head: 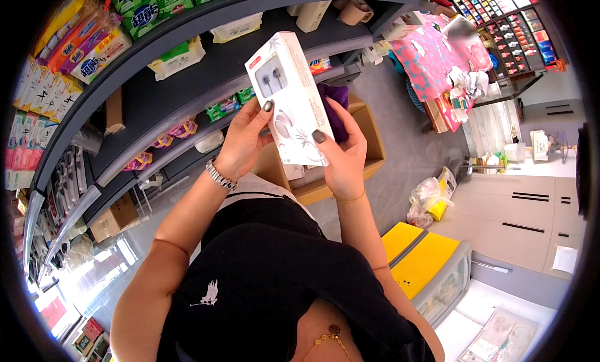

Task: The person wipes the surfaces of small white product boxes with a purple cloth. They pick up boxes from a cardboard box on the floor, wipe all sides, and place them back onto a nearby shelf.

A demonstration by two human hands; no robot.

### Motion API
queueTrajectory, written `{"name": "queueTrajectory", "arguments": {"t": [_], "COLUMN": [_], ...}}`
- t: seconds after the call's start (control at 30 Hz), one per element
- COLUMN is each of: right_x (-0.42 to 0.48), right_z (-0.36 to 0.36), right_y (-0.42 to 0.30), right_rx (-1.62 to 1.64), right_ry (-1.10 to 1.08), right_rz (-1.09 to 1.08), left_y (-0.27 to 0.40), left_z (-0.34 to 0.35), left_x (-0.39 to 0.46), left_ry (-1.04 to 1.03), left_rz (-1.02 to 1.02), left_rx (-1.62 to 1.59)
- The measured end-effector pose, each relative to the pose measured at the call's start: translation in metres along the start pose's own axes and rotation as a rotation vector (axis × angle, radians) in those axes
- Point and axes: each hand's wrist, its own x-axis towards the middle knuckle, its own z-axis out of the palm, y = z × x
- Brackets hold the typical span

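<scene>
A white box of wired earphones, with two dark earbuds showing through its window, is held up between my two hands. My left hand grips its left side, thumb on the front face. At the lower right corner my right hand holds the box with its thumb on the front, and a purple cloth is bunched in the same hand behind the box. Below the hands an open cardboard box stands on the floor, with a white printed box partly visible inside.
Dark shelving with laundry soap packs and wipes runs along the left. A yellow-topped chest freezer is at the lower right. Plastic bags lie on the floor. A table with a pink and blue cover stands at the upper right.
</scene>
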Motion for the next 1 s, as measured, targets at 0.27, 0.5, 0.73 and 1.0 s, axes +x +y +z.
{"name": "queueTrajectory", "arguments": {"t": [0.27, 0.5, 0.73, 1.0], "right_x": [-0.01, -0.02, -0.008, 0.044], "right_z": [0.014, 0.022, 0.027, 0.015], "right_y": [0.0, -0.007, -0.006, -0.024], "right_rx": [-0.629, -0.821, -0.89, -1.135], "right_ry": [-0.086, -0.304, -0.438, -0.109], "right_rz": [-0.369, -0.605, -0.863, -0.906], "left_y": [-0.001, 0.011, -0.004, -0.02], "left_z": [0.004, 0.009, -0.006, -0.017], "left_x": [-0.007, -0.003, -0.008, -0.005], "left_ry": [-0.221, -0.294, -0.449, -0.567], "left_rz": [0.157, -0.055, -0.05, -0.106], "left_rx": [0.045, -0.432, -0.496, -0.622]}}
